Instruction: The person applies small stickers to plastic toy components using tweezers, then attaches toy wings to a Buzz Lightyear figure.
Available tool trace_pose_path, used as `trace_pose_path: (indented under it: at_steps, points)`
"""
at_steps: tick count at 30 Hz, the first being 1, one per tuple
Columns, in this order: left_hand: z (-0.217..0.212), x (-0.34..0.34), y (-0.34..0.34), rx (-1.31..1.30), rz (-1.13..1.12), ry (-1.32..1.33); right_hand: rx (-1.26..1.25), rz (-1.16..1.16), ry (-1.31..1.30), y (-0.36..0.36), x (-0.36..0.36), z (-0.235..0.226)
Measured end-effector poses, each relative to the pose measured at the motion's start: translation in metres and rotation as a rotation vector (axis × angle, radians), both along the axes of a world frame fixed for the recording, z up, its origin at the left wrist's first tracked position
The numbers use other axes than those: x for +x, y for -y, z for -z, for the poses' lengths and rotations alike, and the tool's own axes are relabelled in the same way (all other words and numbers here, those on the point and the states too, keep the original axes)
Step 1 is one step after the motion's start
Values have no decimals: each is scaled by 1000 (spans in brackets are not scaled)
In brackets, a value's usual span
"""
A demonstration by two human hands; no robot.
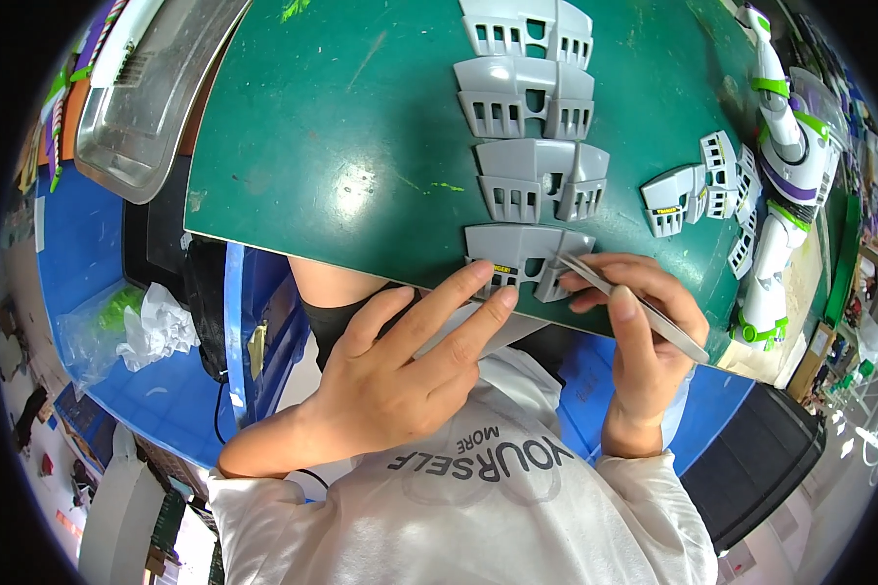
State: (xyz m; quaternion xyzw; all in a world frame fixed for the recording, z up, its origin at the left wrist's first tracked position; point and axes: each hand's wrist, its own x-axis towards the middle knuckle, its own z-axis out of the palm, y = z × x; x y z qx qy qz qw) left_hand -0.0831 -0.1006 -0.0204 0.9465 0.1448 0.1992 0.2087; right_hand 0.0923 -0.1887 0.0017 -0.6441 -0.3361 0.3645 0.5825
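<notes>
- White sleeves (458, 526) of the person's shirt fill the lower edge, closest to the camera.
- Far left: a metal tray (146, 88) sits beside the green worktop (341, 136); below it, crumpled white paper (156, 327) and a clear bag lie on a blue surface.
- Left hand (400, 361): open, fingers extended forward, holding nothing. Its fingertips (478, 275) press on the near edge of the grey plastic part (517, 258) nearest the person.
- That grey plastic part lies at the near edge of the worktop, between the two hands, with a small yellow label on its front face.
- Three more grey parts (527, 97) of the same shape form a column behind it, running away from the person.
- Right hand (644, 322): closed in a pinch on metal tweezers (634, 307). The tweezer tips touch the right section of the nearest grey part.
- Right of the column: a small cluster of grey parts (698, 190), well apart from the hands.
- Far right: a white, green and purple toy figure (785, 166) lies along the worktop edge.
</notes>
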Motion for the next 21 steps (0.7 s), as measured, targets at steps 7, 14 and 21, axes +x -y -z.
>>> trace_pose_path:
  at_steps: [7, 14, 21]
  points:
    - [-15, 9, -14, -314, 165, 222, 254, 256, 217, 14, 13, 5]
    - [-12, 3, 11, -1518, -109, 527, 192, -74, -256, 44, -14, -25]
    - [-14, 6, 23, -1596, -169, 560, 261, -128, -306, 35, -19, -18]
